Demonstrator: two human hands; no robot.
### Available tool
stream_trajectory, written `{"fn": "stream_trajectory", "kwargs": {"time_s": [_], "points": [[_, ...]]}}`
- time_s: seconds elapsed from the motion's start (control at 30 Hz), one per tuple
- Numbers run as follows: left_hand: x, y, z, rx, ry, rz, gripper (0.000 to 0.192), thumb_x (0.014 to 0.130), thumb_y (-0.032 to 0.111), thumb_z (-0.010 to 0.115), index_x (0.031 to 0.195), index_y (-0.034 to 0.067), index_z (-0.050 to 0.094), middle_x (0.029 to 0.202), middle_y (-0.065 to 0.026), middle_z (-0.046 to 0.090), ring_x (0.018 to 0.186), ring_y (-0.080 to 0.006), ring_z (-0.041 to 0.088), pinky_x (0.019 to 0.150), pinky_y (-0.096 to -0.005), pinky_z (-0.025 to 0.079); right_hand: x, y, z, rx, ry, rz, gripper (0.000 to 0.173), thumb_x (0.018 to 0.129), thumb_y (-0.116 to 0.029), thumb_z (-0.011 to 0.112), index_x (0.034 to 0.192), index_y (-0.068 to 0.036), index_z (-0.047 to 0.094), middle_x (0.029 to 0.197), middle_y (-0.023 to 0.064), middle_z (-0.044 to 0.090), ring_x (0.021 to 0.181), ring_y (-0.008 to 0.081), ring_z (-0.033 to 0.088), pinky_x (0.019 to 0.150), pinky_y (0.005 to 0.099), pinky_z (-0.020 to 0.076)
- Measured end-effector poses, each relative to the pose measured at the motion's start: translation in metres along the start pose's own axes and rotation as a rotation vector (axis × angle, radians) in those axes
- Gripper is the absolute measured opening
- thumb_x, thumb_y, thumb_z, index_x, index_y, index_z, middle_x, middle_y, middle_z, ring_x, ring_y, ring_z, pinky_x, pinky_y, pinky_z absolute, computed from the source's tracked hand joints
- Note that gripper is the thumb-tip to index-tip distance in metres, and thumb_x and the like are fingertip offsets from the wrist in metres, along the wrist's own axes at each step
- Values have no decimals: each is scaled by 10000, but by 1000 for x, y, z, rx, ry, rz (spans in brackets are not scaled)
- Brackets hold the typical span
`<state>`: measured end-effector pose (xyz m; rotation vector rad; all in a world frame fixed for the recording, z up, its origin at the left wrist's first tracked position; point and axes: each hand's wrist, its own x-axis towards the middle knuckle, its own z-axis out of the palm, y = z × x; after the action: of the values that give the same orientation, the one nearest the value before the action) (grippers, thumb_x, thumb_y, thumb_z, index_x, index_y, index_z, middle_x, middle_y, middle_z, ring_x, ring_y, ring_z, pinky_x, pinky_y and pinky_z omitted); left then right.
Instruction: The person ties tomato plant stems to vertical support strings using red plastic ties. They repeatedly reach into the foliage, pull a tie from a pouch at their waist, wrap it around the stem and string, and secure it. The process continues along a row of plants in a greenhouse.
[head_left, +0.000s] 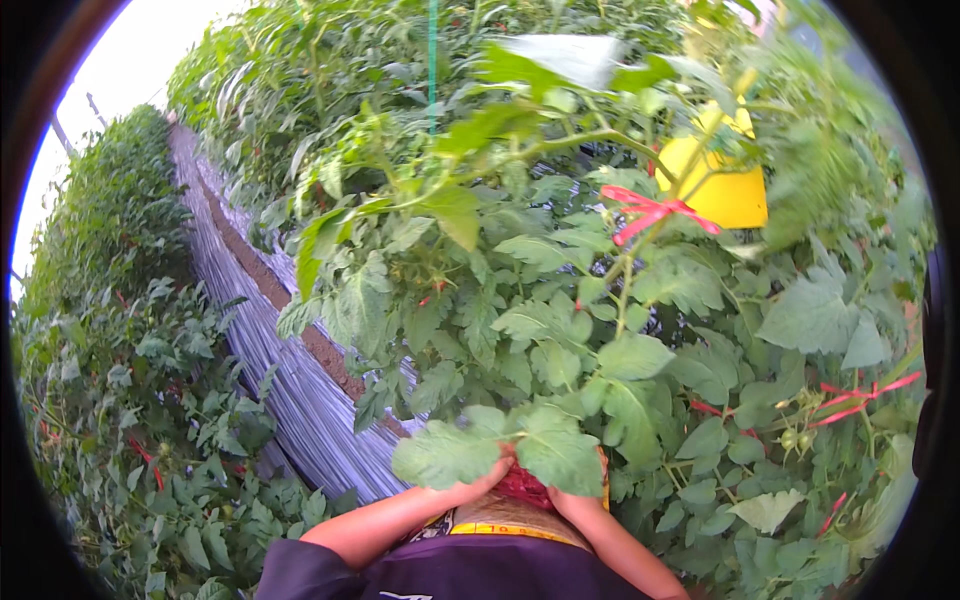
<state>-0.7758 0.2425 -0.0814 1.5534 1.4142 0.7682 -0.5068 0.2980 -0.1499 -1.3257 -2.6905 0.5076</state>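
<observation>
My left hand (491, 476) is at the lower middle, at the left edge of a bundle of red plastic ties (523, 487) in front of my waist. My right hand (577, 506) is at the bundle's right edge. Tomato leaves (555, 446) cover the fingers of both hands, so their grip does not show. Below the bundle lie brown material and a yellow band (510, 529) with printed numbers. Above, a red tie (660, 213) is knotted around a tomato stem, beside a yellow card (720, 187).
Dense tomato plants (810, 315) stand ahead and at right, some with red ties (870, 394). A strip of silvery mulch film (300, 405) with bare soil (330, 360) runs up to the left, beside another plant row (112, 217). A green string (433, 67) hangs at the top.
</observation>
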Motion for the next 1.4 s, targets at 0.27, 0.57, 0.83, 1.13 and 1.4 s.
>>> {"fn": "stream_trajectory", "kwargs": {"time_s": [0.27,0.57,0.83,1.13,1.4], "points": [[-4,56,-14,-196,164,-69,289,940,96,629,1220,27,647,1169,-122,685,1095,-236,641,948,-360,498,-7,-12,-19,60,-136,-3,146,850,-183,610,920,-70,671,850,154,693,772,354,704,682,502,550],[0,55,-9,119,173,41,300,915,108,659,1208,44,670,1124,-182,707,1063,-320,682,925,-388,521,-20,15,-8,-49,-352,63,210,858,-271,628,895,-90,729,919,169,729,841,363,711,740,501,554],[-28,50,-10,-134,181,-194,248,936,171,702,1160,65,704,1044,-109,727,948,-194,687,833,-345,542,-7,-15,-36,287,-14,-70,149,842,-202,644,889,-113,754,895,116,722,841,330,702,765,477,551],[-33,-1,-36,293,286,284,237,911,185,684,1110,58,703,1048,-131,718,967,-307,677,870,-409,527,16,-62,-52,412,-189,56,184,871,-242,666,1002,-140,746,984,143,715,1050,365,643,889,474,523],[-64,-26,-70,-176,94,70,249,884,186,699,1100,64,691,1005,-140,720,869,-291,702,777,-386,551,51,-81,20,361,-82,-215,445,968,-295,588,1355,-75,581,1045,78,738,1237,291,588,1046,455,461]]}}
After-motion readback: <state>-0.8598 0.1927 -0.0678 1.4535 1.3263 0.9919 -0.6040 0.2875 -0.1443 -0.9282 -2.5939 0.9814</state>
